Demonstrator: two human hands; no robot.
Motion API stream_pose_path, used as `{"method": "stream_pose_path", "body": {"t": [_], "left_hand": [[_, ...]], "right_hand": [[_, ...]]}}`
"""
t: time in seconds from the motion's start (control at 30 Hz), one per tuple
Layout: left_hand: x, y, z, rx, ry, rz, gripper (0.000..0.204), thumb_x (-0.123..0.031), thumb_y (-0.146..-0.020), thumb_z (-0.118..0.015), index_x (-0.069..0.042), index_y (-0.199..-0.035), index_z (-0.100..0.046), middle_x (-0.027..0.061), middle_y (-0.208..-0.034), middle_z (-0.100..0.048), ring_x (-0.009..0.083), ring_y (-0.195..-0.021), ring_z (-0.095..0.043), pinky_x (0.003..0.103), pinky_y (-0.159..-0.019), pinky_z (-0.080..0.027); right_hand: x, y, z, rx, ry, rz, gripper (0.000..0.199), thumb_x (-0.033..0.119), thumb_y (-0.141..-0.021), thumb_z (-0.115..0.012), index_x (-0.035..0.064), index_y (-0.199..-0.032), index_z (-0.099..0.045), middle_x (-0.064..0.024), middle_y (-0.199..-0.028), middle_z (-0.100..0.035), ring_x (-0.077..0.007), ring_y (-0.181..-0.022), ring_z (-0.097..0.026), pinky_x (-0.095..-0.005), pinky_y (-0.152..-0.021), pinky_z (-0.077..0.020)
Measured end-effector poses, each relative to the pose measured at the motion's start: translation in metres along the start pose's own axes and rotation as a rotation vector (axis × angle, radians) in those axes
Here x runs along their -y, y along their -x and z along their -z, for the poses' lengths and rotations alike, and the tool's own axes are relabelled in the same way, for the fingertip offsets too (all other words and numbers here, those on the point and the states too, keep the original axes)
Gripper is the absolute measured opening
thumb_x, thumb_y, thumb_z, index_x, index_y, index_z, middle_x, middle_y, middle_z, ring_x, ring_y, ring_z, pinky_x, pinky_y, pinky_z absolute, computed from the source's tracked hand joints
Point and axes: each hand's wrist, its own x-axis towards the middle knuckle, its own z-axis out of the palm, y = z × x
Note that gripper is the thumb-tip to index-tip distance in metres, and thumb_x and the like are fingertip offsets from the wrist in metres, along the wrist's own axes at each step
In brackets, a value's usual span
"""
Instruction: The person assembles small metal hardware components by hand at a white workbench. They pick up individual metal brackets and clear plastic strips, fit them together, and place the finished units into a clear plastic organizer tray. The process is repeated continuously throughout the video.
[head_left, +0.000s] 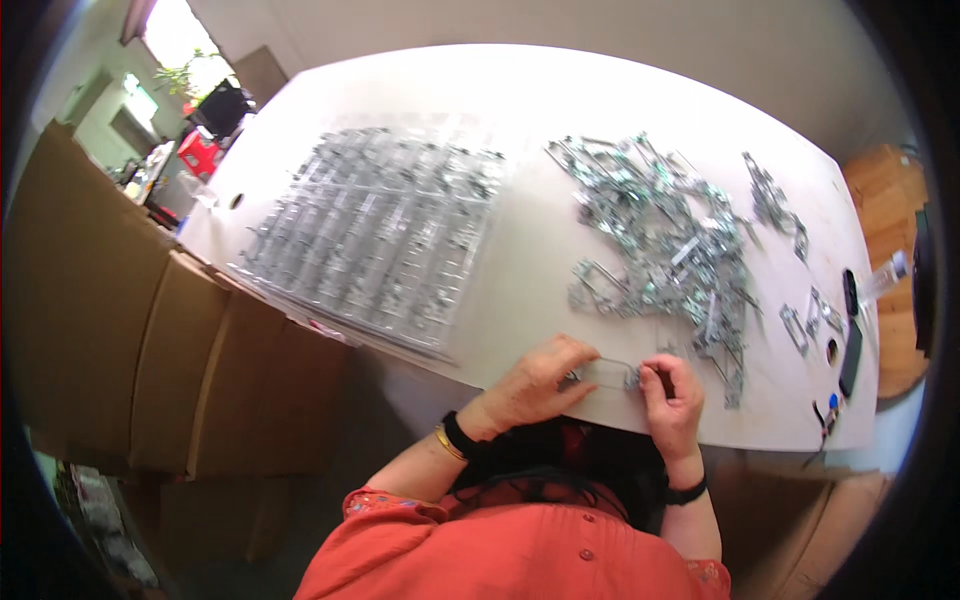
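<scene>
Between my two hands, just above the table's near edge, is a small metal part with a thin wire loop [610,362]. My left hand [545,380] pinches its left end between thumb and fingers. The right hand [674,396] is closed on the other end, its fingertips hiding part of the fitting there. Just beyond my hands lies a tangled heap of shiny metal wire-and-plate parts [660,235]. To the left, a clear plastic tray [400,338] carries similar parts laid out in rows.
Smaller groups of metal parts [775,205] lie right of the heap. Near the right edge of the white table [520,90] are pliers [828,415], a dark strip-shaped object [851,360] and a clear bottle [885,275]. Cardboard boxes [100,320] stand left; a round wooden surface [885,200] is at right.
</scene>
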Motion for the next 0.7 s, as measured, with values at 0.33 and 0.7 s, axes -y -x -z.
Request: {"method": "stream_pose_path", "body": {"t": [0.33, 0.7], "left_hand": [[-0.006, -0.004, 0.002, 0.007, 0.022, 0.059, 0.044, -0.003, -0.085, -0.090, -0.002, -0.125, -0.071, 0.0140, -0.116, -0.075, 0.0317, -0.103, -0.071, 0.040, -0.088, -0.059], [-0.007, -0.006, 0.005, 0.014, 0.013, 0.046, 0.044, -0.003, -0.084, -0.090, -0.001, -0.124, -0.070, 0.0139, -0.114, -0.075, 0.0316, -0.100, -0.070, 0.040, -0.087, -0.058]], "right_hand": [[0.012, -0.006, 0.006, 0.037, -0.003, 0.027, 0.015, 0.002, -0.105, -0.072, 0.0022, -0.119, -0.076, -0.0103, -0.102, -0.074, -0.0177, -0.081, -0.072, -0.0317, -0.074, -0.0571], [0.008, -0.005, -0.001, 0.004, -0.030, -0.055, 0.009, 0.010, -0.109, -0.074, 0.0016, -0.110, -0.073, -0.0059, -0.092, -0.071, -0.0122, -0.074, -0.068, -0.0286, -0.068, -0.0545]]}}
